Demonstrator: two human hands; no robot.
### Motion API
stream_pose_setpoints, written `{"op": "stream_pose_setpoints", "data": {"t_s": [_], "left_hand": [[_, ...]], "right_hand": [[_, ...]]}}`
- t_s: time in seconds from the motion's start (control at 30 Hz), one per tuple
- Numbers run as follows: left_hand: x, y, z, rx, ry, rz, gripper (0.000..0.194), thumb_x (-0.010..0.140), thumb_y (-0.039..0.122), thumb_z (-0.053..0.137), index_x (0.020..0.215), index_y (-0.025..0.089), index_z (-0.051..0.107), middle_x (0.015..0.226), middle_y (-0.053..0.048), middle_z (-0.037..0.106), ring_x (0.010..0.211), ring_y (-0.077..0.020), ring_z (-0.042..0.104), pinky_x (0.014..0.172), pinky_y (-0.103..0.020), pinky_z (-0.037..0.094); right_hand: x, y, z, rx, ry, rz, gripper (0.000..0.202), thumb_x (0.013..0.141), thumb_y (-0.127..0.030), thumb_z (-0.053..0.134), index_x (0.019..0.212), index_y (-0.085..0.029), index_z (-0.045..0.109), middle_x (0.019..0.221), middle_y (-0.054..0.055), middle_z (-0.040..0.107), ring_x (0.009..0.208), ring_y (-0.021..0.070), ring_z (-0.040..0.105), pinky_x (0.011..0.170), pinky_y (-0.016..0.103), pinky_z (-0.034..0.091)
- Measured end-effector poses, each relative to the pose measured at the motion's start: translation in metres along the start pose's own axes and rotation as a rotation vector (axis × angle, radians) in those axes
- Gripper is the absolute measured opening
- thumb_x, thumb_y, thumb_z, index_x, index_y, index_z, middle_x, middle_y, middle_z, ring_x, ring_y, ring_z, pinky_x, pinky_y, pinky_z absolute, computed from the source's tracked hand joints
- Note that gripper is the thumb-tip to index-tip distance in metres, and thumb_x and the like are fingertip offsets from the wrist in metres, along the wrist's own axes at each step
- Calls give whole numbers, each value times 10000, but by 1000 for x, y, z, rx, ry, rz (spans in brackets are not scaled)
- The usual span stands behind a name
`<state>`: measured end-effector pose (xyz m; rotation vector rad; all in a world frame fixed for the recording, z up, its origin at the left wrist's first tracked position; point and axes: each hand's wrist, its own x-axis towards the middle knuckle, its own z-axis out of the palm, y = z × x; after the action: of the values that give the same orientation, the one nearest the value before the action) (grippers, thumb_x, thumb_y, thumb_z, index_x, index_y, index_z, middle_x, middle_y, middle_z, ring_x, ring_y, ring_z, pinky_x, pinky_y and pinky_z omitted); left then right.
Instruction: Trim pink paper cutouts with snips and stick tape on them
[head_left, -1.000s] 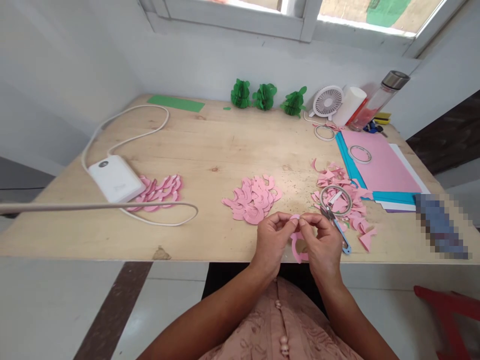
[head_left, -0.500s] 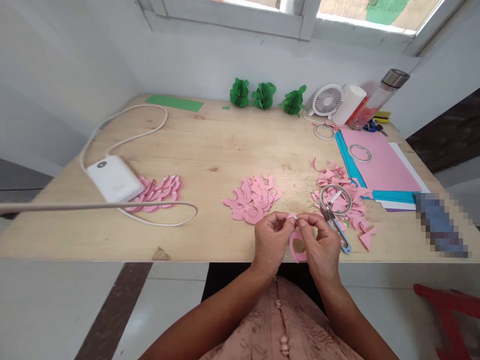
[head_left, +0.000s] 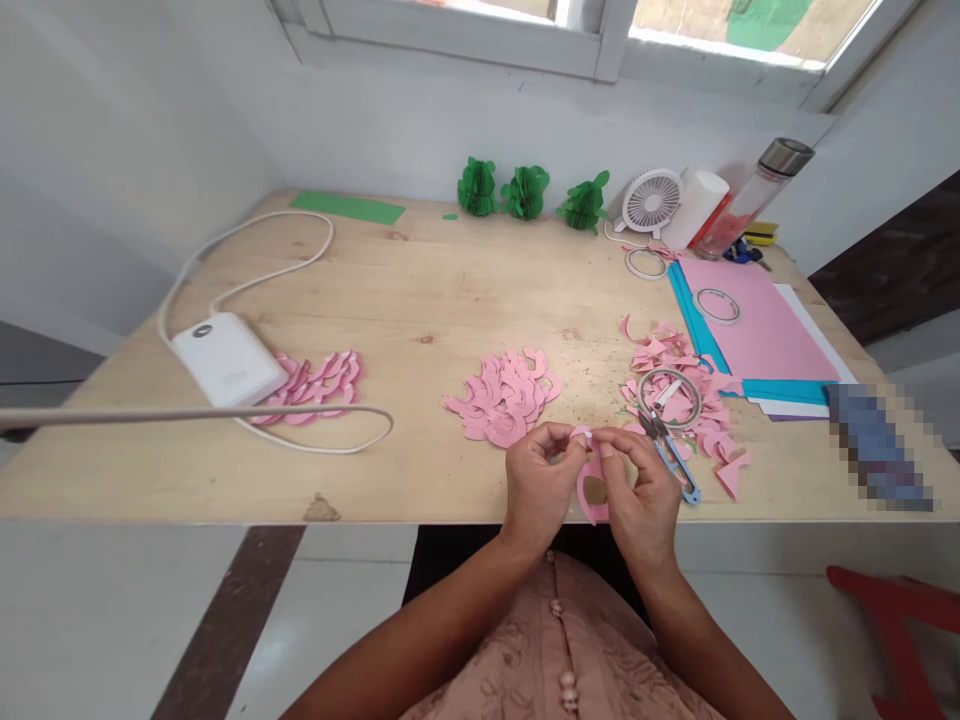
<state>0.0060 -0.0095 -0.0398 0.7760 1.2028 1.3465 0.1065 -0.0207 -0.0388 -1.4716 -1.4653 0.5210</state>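
Head view: at a wooden table, a person's left hand and right hand pinch a small pink paper piece, white at one end, between their fingertips above the front edge. That piece appears unfinished. Left of the hands lies a heap of curved pink cutouts, seemingly cut but loose; farther left, a layered pink pile rests beside a white power bank. Three green honeycomb paper figures near the wall look complete. A pink sheet at right appears uncut.
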Motion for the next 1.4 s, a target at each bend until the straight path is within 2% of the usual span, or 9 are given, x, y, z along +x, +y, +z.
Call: {"op": "stream_pose_setpoints", "data": {"t_s": [0.2, 0.3, 0.43, 0.53, 0.8, 1.4], "left_hand": [[0, 5, -1, 31, 23, -17, 59, 667, 209, 665, 649, 154, 654, 650, -8, 667, 624, -136, 608, 641, -243, 485], [1, 8, -1, 32, 32, -41, 66, 670, 213, 661, 638, 156, 655, 632, -8, 669, 603, -135, 608, 614, -237, 481], [-1, 11, -1, 14, -28, -64, 57, 672, 201, 660, 633, 159, 660, 634, -9, 674, 600, -133, 609, 614, -239, 480], [-2, 11, -1, 16, -71, -63, 65, 684, 207, 660, 645, 156, 664, 647, -17, 677, 617, -138, 613, 622, -244, 482], [-2, 10, -1, 62, -90, -52, 89, 670, 222, 665, 620, 149, 653, 621, -19, 665, 587, -138, 597, 572, -235, 469], [0, 12, 0, 8, -103, -136, 90, 664, 226, 672, 630, 148, 642, 605, -9, 660, 566, -124, 586, 575, -229, 458]], "right_hand": [[0, -4, -4, -62, 15, -2, 161, 835, -252, 517, 853, -203, 669, 869, 58, 671, 857, 210, 592, 809, 383, 451], [3, -3, -6, -54, 26, 50, 168, 823, -262, 517, 855, -202, 671, 868, 60, 672, 861, 214, 593, 806, 383, 446], [7, 0, -7, 103, -98, 211, 170, 808, -294, 537, 858, -188, 661, 874, 57, 672, 833, 203, 602, 758, 345, 462], [9, 0, -6, 222, -174, 276, 152, 808, -300, 547, 818, -181, 641, 821, 42, 663, 756, 178, 599, 699, 308, 466], [9, -1, -6, 254, -146, 313, 122, 769, -278, 586, 714, -173, 609, 689, 14, 617, 659, 151, 566, 599, 259, 445], [11, 1, -6, 239, -127, 329, 121, 746, -278, 587, 683, -177, 603, 663, 7, 614, 632, 147, 556, 583, 257, 434]]}}
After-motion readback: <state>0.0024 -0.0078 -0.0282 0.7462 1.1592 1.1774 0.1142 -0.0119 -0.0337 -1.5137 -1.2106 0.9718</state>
